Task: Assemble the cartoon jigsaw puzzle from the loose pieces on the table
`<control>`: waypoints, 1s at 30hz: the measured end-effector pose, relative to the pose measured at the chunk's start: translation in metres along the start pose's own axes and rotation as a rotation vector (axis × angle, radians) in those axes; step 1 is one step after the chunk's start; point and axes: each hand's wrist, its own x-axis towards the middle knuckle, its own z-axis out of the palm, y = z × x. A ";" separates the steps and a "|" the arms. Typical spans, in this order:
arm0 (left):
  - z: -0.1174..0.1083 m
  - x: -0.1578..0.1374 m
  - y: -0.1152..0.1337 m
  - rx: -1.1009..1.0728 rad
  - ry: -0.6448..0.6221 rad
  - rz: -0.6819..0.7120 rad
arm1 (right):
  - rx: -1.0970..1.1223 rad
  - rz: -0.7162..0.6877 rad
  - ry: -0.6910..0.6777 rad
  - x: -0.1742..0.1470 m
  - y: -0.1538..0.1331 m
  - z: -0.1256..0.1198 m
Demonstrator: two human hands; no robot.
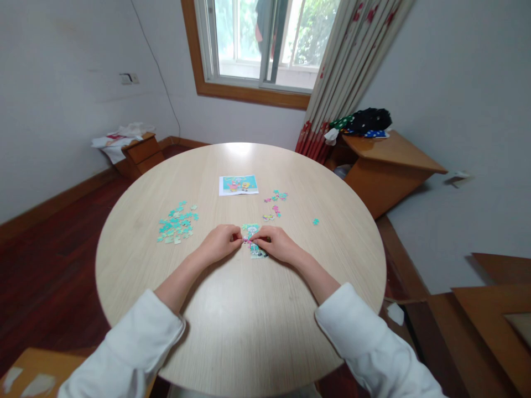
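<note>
A partly joined jigsaw puzzle [259, 252] lies on the round table between my two hands, with cartoon figures on a teal ground. My left hand [222, 242] is closed at the puzzle's left edge, thumb and forefinger pinched at a small pink puzzle piece [246, 241]. From the other side my right hand [277, 243] reaches over the joined part, its fingertips together at the same pink piece and hiding some of the puzzle. Just beyond lie a few loose yellowish pieces [268, 218] and pink pieces [276, 211].
Many teal pieces [178, 224] are heaped on the left of the table [232, 320]. A printed reference picture [239, 185] lies further back. More joined pieces [279, 195] sit right of it, and one teal piece [316, 221] lies alone at the right.
</note>
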 end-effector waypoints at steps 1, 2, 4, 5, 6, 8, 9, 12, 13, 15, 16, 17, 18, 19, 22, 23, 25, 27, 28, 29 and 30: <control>0.000 0.000 0.000 0.000 0.001 0.000 | 0.001 -0.002 0.001 0.000 0.000 0.000; 0.000 0.000 0.000 0.000 0.001 -0.001 | 0.001 -0.003 -0.001 0.000 0.001 0.000; 0.000 0.000 -0.001 -0.004 0.000 0.002 | 0.001 0.001 -0.006 0.000 0.000 0.000; 0.000 0.000 -0.001 -0.008 -0.002 0.003 | 0.001 0.005 -0.008 0.000 0.000 0.000; 0.000 0.000 -0.001 -0.012 -0.003 0.005 | 0.001 0.008 -0.009 0.000 -0.001 -0.001; 0.000 0.000 0.000 -0.019 -0.004 0.008 | 0.002 0.013 -0.011 0.000 -0.002 -0.001; 0.000 0.000 0.000 -0.021 -0.002 0.011 | 0.001 0.014 -0.011 0.000 -0.003 -0.001; 0.000 0.000 0.000 -0.016 0.000 0.013 | 0.001 0.014 -0.014 0.000 -0.004 -0.002; 0.000 0.000 0.000 -0.012 0.000 0.011 | 0.003 0.014 -0.015 0.000 -0.004 -0.002; 0.000 0.000 0.002 -0.005 -0.002 0.003 | 0.006 0.012 -0.014 0.000 -0.003 -0.001; 0.000 -0.001 0.002 -0.004 -0.003 0.000 | 0.006 0.011 -0.012 0.000 -0.002 -0.001; -0.001 -0.001 0.003 -0.004 -0.003 -0.001 | 0.005 0.009 -0.009 0.000 -0.002 -0.001; -0.001 -0.001 0.003 -0.005 -0.005 -0.002 | 0.004 0.008 -0.005 0.000 -0.002 -0.001; -0.001 -0.001 0.004 -0.007 -0.008 -0.003 | 0.003 0.006 -0.002 0.000 -0.001 0.000; -0.002 -0.001 0.004 -0.015 -0.016 -0.003 | 0.001 0.008 -0.006 0.000 -0.002 -0.001; -0.002 -0.001 0.004 -0.020 -0.017 0.000 | -0.001 0.010 -0.008 0.000 -0.002 -0.001; -0.002 -0.001 0.003 -0.030 -0.016 0.010 | -0.004 0.009 -0.013 0.000 -0.003 -0.001; -0.002 -0.001 0.003 -0.032 -0.018 0.015 | -0.003 0.005 -0.015 0.000 -0.003 -0.002; -0.002 -0.001 0.003 -0.031 -0.020 0.016 | -0.001 0.003 -0.015 0.000 -0.003 -0.002; -0.002 -0.001 0.003 -0.029 -0.022 0.015 | -0.001 0.003 -0.016 0.000 -0.003 -0.002; -0.002 -0.001 0.003 -0.028 -0.023 0.016 | -0.001 0.005 -0.017 0.000 -0.003 -0.001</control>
